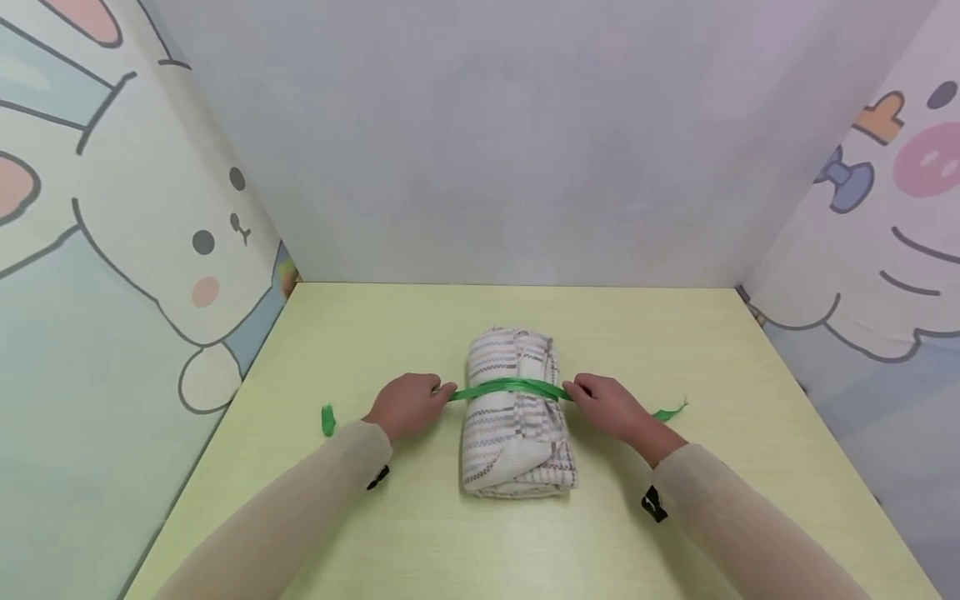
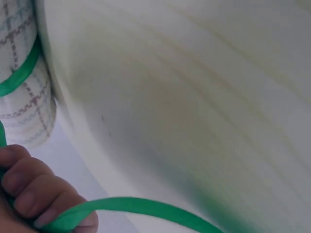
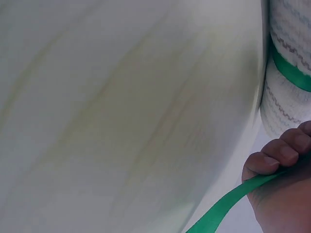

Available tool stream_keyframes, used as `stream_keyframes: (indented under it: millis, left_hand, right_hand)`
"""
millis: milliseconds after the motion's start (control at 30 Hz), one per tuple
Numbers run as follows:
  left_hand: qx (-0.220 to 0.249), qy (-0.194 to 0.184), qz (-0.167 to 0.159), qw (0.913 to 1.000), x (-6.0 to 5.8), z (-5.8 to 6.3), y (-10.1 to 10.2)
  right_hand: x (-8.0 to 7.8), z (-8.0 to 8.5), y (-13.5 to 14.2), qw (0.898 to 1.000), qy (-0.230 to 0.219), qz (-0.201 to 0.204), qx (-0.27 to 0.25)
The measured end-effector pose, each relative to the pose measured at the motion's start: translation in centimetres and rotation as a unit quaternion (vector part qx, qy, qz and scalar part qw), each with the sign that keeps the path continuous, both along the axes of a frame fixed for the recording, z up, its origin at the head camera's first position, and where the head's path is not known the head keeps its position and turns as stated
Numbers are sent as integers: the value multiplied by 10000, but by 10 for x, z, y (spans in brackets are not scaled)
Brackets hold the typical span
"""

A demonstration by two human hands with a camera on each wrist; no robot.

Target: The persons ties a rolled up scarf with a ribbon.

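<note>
A folded, patterned cloth bundle [image 1: 495, 433] lies lengthwise on the table, with a green ribbon [image 1: 517, 385] wrapped round its middle. My left hand [image 1: 408, 406] grips one end of the ribbon just left of the bundle. On the other side my right hand [image 1: 611, 406] grips the other end. Between the hands and the bundle the ribbon looks stretched. In the left wrist view curled fingers [image 2: 39, 187] hold the ribbon, whose tail runs off to the right. Curled fingers [image 3: 277, 153] hold it likewise in the right wrist view. Any knot is too small to tell.
The pale yellow table [image 1: 360, 333] extends around the bundle. A grey wall [image 1: 510, 150] stands behind it, and side walls with cartoon animals rise at left and right. Loose ribbon tails [image 1: 327, 420] lie beyond each hand. Black straps [image 1: 654, 505] hang by the sleeves.
</note>
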State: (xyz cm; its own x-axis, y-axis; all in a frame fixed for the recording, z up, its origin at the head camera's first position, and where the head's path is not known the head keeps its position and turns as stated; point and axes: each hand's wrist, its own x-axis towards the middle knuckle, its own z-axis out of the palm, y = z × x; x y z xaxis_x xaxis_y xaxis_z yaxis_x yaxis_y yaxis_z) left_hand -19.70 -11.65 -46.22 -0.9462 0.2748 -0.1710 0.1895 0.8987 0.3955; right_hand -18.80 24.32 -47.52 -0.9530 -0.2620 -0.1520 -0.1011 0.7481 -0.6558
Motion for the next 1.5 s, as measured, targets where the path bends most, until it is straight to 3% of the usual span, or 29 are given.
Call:
stream_keyframes:
  millis: [133, 300, 567, 733, 867, 1000, 1067, 1133, 1200, 1333, 1400, 1500]
  left_hand:
    - [185, -80, -4, 9998, -1, 0, 4]
    - [550, -105, 113, 9984, 4, -2, -3]
    - [993, 302, 312, 9941, 21, 8, -11]
    - [1289, 474, 450, 9895, 36, 15, -5]
    - [1744, 368, 677, 9817, 49, 12, 7]
    - [2301, -84, 1174, 9660, 56, 4, 18]
    - [2707, -431, 1477, 9503, 58, 0, 24]
    - [3209, -766, 1692, 9287, 57, -4, 29]
    - [3739, -1122, 1817, 9026, 56, -8, 34]
    - [4590, -1831, 2183, 8415, 53, -12, 44]
    - [4977, -2046, 2503, 8048, 50, -12, 48]
    - [5618, -2130, 2942, 7433, 45, -11, 51]
  right_hand:
    - [2, -1, 2, 9999, -74, 4, -113]
    - [7, 5, 4, 9997, 222, -15, -82]
    - [25, 12, 9, 9947, 1026, 47, 100]
    - [38, 20, 1, 9923, 1230, 1, -124]
    - [49, 25, -9, 9947, 860, -375, -410]
    - [57, 24, -19, 9912, 3, -995, -878]
    - [58, 20, -23, 9822, -463, -1257, -1314]
    - [58, 15, -28, 9687, -822, -1468, -1823]
    - [57, 10, -32, 9513, -1114, -1620, -2374]
    - [54, 2, -42, 9137, -1495, -1949, -3238]
    - [52, 0, -47, 8839, -1691, -2175, -3779]
    - [49, 1, -53, 8256, -1904, -2463, -4706]
